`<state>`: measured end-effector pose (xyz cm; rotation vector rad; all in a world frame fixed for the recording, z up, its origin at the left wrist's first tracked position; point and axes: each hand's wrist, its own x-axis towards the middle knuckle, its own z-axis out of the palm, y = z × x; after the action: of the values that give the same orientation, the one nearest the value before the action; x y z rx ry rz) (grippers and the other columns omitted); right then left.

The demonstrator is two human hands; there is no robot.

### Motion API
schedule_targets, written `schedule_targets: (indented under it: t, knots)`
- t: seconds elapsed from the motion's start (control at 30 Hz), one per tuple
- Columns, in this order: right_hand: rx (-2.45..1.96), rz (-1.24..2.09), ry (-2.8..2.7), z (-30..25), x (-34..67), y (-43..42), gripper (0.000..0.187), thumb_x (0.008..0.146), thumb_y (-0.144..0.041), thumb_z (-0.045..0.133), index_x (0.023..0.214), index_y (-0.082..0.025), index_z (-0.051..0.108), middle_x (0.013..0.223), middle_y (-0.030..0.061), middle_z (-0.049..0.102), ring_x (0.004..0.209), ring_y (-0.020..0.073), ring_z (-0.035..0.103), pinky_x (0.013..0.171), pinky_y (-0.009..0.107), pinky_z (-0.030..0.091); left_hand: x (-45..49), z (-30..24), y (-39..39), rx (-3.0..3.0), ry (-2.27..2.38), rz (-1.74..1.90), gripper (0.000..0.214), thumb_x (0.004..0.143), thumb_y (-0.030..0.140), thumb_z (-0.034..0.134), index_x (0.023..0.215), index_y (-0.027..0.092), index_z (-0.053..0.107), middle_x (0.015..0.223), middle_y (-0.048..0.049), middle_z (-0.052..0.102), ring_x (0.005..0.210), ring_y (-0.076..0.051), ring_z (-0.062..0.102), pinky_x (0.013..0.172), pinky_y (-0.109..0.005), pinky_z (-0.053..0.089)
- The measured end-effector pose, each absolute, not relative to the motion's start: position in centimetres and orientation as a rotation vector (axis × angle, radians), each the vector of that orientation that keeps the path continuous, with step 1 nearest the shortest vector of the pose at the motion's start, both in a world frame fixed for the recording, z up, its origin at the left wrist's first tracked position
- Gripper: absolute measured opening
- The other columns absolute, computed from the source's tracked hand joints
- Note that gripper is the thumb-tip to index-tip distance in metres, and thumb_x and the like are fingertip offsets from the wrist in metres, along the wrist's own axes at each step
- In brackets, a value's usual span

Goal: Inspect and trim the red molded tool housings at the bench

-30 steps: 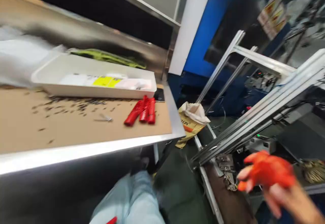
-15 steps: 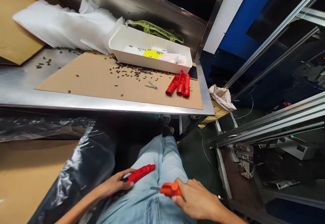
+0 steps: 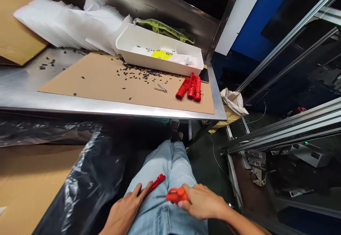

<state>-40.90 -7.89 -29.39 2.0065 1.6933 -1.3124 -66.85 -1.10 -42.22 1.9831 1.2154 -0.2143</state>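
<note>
Red part (image 3: 156,184): slim, elongated plastic piece, lying aslant on denim-clad lap, far end up-right, near end under left hand's fingers. Orange tool (image 3: 175,195): stubby, rounded plastic handle, thin metal tip pointing left, held level just above lap, gripped in right hand.
</note>
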Motion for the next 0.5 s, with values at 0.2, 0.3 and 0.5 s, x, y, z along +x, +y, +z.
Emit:
schedule_targets:
  t: [0.2,0.3,0.5]
  knots:
    - [2.029,-1.314,1.699,-29.6,-40.6,-7.8,0.041,0.093,-0.043,0.042,0.122,-0.017,0.056,0.109,0.0168,0.071,0.103,0.0348,0.067,0.083,0.042,0.049,-66.9,-42.5,1.5,1.467,1.277,-0.061,0.048,0.082,0.034,0.052,0.126,0.020,0.063,0.104,-0.0137,0.066,0.105,-0.038,0.062,0.094,-0.052,0.047]
    - [2.057,-1.301,1.687,-29.6,-40.9,-7.8,0.041,0.094,-0.042,0.038,0.122,-0.017,0.056,0.109,0.0164,0.070,0.103,0.0333,0.066,0.082,0.041,0.049,-67.1,-42.2,3.8,0.998,1.286,-0.055,0.027,0.088,0.035,0.054,0.102,0.015,0.066,0.076,-0.0066,0.064,0.074,-0.026,0.066,0.064,-0.035,0.055]
    - [1.974,-1.359,1.776,-29.1,-43.1,-7.5,0.040,0.094,-0.047,0.039,0.121,-0.023,0.056,0.111,0.0121,0.070,0.106,0.0329,0.065,0.083,0.041,0.049,-67.9,-40.7,6.0,0.173,1.240,-0.022,0.032,0.103,0.032,0.044,0.089,0.010,0.061,0.078,-0.0046,0.065,0.051,-0.008,0.058,0.043,-0.017,0.049]
